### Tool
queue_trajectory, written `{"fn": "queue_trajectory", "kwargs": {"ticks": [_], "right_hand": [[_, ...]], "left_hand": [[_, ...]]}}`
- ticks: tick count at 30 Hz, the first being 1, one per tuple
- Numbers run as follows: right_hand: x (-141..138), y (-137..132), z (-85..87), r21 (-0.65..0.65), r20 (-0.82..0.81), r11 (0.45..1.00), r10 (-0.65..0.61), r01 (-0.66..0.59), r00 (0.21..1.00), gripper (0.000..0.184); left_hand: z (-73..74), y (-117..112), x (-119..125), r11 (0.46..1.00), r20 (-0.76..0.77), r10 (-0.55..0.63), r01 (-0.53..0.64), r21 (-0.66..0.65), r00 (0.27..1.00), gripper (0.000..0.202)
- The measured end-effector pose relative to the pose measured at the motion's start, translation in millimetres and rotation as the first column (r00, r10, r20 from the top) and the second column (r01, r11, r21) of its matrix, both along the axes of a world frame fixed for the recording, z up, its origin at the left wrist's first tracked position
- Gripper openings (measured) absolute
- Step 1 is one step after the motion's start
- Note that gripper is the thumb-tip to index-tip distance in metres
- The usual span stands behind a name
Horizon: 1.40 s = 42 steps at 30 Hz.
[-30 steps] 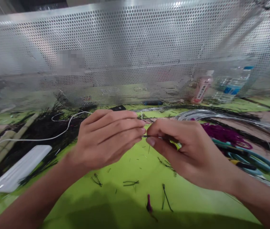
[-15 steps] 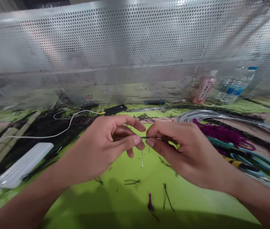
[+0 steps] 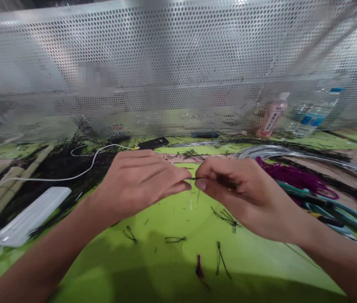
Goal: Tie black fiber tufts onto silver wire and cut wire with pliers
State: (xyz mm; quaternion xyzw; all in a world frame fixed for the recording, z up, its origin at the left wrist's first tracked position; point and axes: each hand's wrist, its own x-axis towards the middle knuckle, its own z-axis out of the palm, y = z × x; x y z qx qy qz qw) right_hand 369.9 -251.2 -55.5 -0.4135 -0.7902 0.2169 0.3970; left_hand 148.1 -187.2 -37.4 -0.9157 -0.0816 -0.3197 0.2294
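My left hand (image 3: 140, 183) and my right hand (image 3: 244, 193) meet fingertip to fingertip above the green table (image 3: 165, 261). Both are closed in a pinch on a thin dark strand (image 3: 194, 179) that runs between them. A short pale wire end (image 3: 191, 201) hangs down from the pinch. Most of the strand is hidden inside my right hand's fingers.
Dark fibre scraps (image 3: 225, 216) and a purple scrap (image 3: 199, 269) lie on the table near me. Scissors (image 3: 339, 208), purple fibres (image 3: 294, 176) and silver wire (image 3: 276, 151) lie at the right. A white box (image 3: 30, 221), a white cable (image 3: 71, 174) and a perforated metal screen (image 3: 178, 71) are also there.
My left hand has turned palm-down and closed its fingers over the pinch. The pale wire end pointed up at first and now hangs below the fingertips.
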Motion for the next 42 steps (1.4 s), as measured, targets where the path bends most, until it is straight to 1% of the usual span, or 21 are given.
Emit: {"fn": "queue_trajectory", "kwargs": {"ticks": [3,5,12,16,18,22,25,27,29,31,32,33,34,35,36,37,38,39,40,41,42], "right_hand": [[0.6,0.7,0.6,0.010,-0.008,1.000,0.001,-0.001,1.000,0.020],[0.9,1.0,0.9,0.014,-0.005,1.000,0.001,-0.001,1.000,0.020],[1.3,-1.3,0.7,0.053,-0.007,0.999,-0.012,0.012,1.000,0.019],[0.2,-1.5,0.5,0.054,-0.007,0.998,-0.034,0.035,0.999,0.020],[-0.5,-0.8,0.1,0.054,-0.013,0.998,-0.029,0.030,0.999,0.020],[-1.7,0.4,-1.5,0.067,-0.028,0.998,-0.015,0.017,1.000,0.020],[-1.8,0.2,-2.2,0.052,-0.036,0.998,-0.021,0.023,0.999,0.019],[-1.1,-0.4,-2.1,0.049,-0.026,0.998,-0.029,0.030,0.999,0.019],[0.2,-0.6,-1.9,0.055,-0.014,0.998,-0.038,0.039,0.999,0.018],[1.4,-0.1,-2.2,0.071,-0.003,0.996,-0.051,0.051,0.999,0.019],[1.7,0.5,-2.8,0.082,0.002,0.995,-0.056,0.055,0.998,0.018],[1.6,1.2,-3.5,0.094,0.007,0.994,-0.059,0.058,0.998,0.018],[1.0,1.9,-4.5,0.110,0.011,0.992,-0.062,0.060,0.998,0.017],[0.1,2.6,-5.6,0.132,0.016,0.990,-0.060,0.057,0.998,0.016],[-1.2,3.1,-6.8,0.151,0.025,0.987,-0.052,0.048,0.998,0.016],[-2.5,3.3,-7.7,0.168,0.035,0.985,-0.041,0.035,0.999,0.015],[-3.7,3.4,-8.4,0.179,0.046,0.984,-0.030,0.021,0.998,0.015],[-4.6,3.3,-8.6,0.181,0.055,0.983,-0.020,0.010,0.998,0.015],[-4.9,3.1,-8.2,0.174,0.054,0.985,-0.011,0.002,0.998,0.016],[-4.6,2.8,-7.4,0.158,0.044,0.987,-0.005,-0.002,0.999,0.016],[-3.8,2.5,-6.0,0.136,0.026,0.991,-0.002,-0.001,1.000,0.017]], "left_hand": [[-0.1,3.2,-0.7,0.990,-0.014,-0.078,0.079,0.115,0.997,0.004],[-0.4,4.7,0.4,0.977,-0.024,-0.101,0.104,0.184,0.995,0.007],[-5.3,1.7,8.8,0.968,0.042,-0.040,0.029,0.251,0.998,0.002],[-9.8,0.2,12.3,0.974,0.090,-0.015,-0.006,0.228,0.996,0.003],[-11.3,1.0,13.0,0.960,0.101,-0.025,-0.005,0.281,0.995,0.001],[-13.6,4.8,13.3,0.910,0.095,-0.036,-0.007,0.415,0.995,0.002],[-17.5,7.6,14.8,0.924,0.135,-0.033,-0.021,0.382,0.990,0.003],[-20.8,7.7,16.6,0.947,0.185,-0.058,-0.005,0.321,0.981,0.003],[-22.5,4.8,18.6,0.979,0.227,-0.044,-0.003,0.205,0.973,0.003],[-20.8,-1.3,20.0,0.999,0.243,0.013,-0.022,0.034,0.970,0.005],[-18.2,-5.2,20.2,0.997,0.244,0.051,-0.035,-0.070,0.968,0.007],[-14.6,-9.3,20.0,0.980,0.238,0.099,-0.053,-0.193,0.966,0.008],[-10.1,-13.2,19.2,0.940,0.220,0.150,-0.070,-0.334,0.964,0.010],[-5.3,-16.5,17.9,0.871,0.187,0.198,-0.085,-0.484,0.962,0.013],[-0.4,-19.0,16.2,0.767,0.134,0.232,-0.096,-0.634,0.963,0.015],[3.9,-20.6,14.3,0.637,0.073,0.240,-0.100,-0.764,0.968,0.018],[7.3,-21.3,12.6,0.503,0.018,0.223,-0.099,-0.859,0.975,0.021],[9.4,-21.3,11.5,0.399,-0.020,0.197,-0.099,-0.912,0.980,0.024],[10.1,-20.8,11.1,0.351,-0.037,0.180,-0.099,-0.931,0.983,0.025],[9.2,-19.8,11.5,0.371,-0.021,0.189,-0.091,-0.924,0.982,0.025],[7.0,-18.5,12.7,0.455,0.028,0.216,-0.076,-0.887,0.976,0.022]]}}
